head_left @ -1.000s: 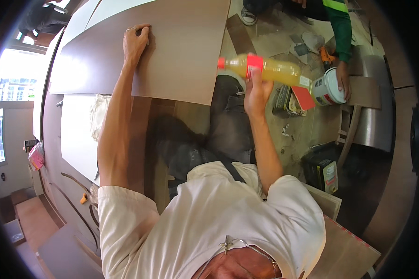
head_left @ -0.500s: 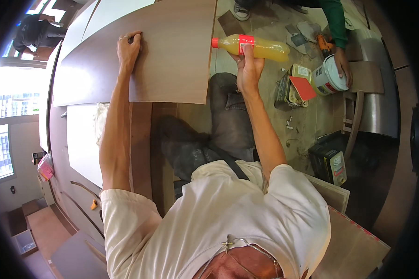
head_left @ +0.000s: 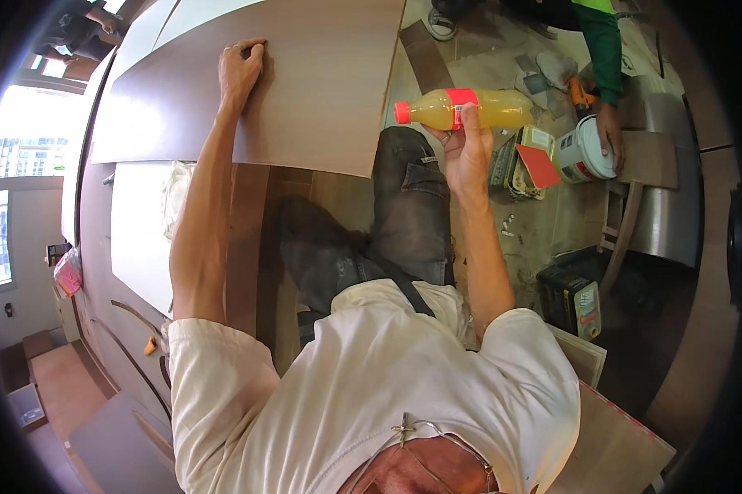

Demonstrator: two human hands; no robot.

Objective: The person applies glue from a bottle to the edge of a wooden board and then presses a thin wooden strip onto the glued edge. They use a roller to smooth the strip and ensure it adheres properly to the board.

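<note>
My right hand (head_left: 468,160) is wrapped round a plastic bottle (head_left: 503,107) of yellow liquid, with a red cap and red label. The bottle is held nearly level, its cap toward the left, in the air beyond my knee. My left hand (head_left: 241,72) rests on a large brown panel (head_left: 322,107), fingers curled closed. Whatever those fingers may hold is hidden.
At the right, another person's hand (head_left: 610,144) in a green sleeve touches a white bucket (head_left: 581,151). Beside it stand an open container (head_left: 519,169) with a red sheet (head_left: 538,165) and an orange power tool (head_left: 583,97). A dark container (head_left: 570,295) stands nearer.
My right hand has moved right and slightly nearer with the bottle. My left hand has slid a little away and to the right on the panel. The view has shifted slightly.
</note>
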